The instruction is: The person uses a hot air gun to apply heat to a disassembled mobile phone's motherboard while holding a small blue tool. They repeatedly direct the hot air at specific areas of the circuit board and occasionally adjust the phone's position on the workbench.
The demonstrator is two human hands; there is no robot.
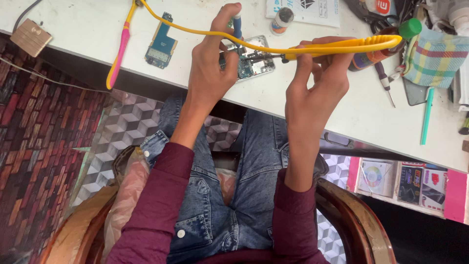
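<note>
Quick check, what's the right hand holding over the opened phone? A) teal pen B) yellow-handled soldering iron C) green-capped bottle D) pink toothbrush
B: the right hand grips the yellow-handled soldering iron, its tip over the opened phone, while the green-capped bottle, pink toothbrush and teal pen lie untouched on the table.

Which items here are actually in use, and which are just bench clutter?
In use:
left hand holding a blue-handled tool
right hand holding the yellow soldering iron
opened phone under both tools

Lying about:
loose circuit board
pink and yellow toothbrush
green-capped bottle
small screwdriver
checked cloth
</note>
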